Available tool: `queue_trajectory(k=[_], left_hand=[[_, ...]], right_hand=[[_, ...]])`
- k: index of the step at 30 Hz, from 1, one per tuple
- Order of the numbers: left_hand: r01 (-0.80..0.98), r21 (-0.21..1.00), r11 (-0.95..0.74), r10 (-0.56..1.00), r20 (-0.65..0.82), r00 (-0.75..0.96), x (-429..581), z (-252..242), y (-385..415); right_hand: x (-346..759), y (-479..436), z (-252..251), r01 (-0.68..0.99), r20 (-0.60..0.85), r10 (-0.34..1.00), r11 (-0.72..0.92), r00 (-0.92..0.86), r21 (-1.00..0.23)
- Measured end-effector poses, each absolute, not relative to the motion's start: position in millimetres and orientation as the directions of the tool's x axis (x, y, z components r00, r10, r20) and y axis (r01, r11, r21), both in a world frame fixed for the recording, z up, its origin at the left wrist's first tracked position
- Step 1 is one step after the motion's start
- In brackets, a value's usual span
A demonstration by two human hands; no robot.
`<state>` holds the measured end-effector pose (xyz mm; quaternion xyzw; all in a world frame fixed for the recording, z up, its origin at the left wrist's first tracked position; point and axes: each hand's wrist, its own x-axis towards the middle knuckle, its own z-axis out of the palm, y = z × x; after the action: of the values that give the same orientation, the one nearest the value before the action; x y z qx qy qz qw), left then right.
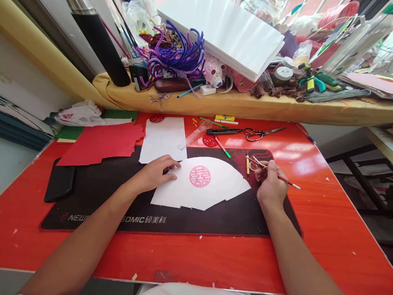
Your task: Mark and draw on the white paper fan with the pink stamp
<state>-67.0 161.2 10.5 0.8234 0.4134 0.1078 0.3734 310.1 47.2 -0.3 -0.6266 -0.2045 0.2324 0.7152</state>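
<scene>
A white fan-shaped paper [178, 184] lies on the black desk mat [211, 223], with a round pink-red lattice design [199, 176] near its top middle. Fingers apart, my left hand [159, 172] rests at the paper's upper left edge and holds nothing. To the right of the paper, my right hand [272, 182] is closed around what look like small pale-handled scissors [254, 161]; the fingers partly hide them. A dark red pencil [288, 182] sticks out beside this hand. Just left of it lies a yellow pen-like piece [247, 166].
Behind the paper lie a white sheet [164, 139], a clear ruler [196, 134], a box cutter [224, 131], scissors [264, 133], a red round cutout [209, 141] and a green-tipped marker [222, 147]. Red paper [102, 143] and a black phone [59, 182] lie left. A cluttered ledge [184, 100] borders the back.
</scene>
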Motion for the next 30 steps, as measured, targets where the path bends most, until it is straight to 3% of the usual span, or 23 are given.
queue_trajectory(k=[9, 19, 30], left_hand=[[0.558, 0.724, -0.406, 0.728, -0.113, 0.676, -68.3, 14.0, 165.1], [0.585, 0.673, -0.453, 0.813, 0.043, 0.581, -78.3, 11.9, 171.4], [0.614, 0.513, -0.599, 0.627, -0.176, 0.759, -65.6, 19.1, 178.2]], right_hand=[[309.5, 47.7, -0.2, -0.054, 0.022, 0.59, 0.111, 0.807, -0.992], [309.6, 48.3, -1.5, -0.015, 0.038, 0.589, 0.085, 0.807, -0.996], [304.9, 48.7, 2.4, -0.003, 0.015, 0.578, 0.03, 0.816, -1.0]])
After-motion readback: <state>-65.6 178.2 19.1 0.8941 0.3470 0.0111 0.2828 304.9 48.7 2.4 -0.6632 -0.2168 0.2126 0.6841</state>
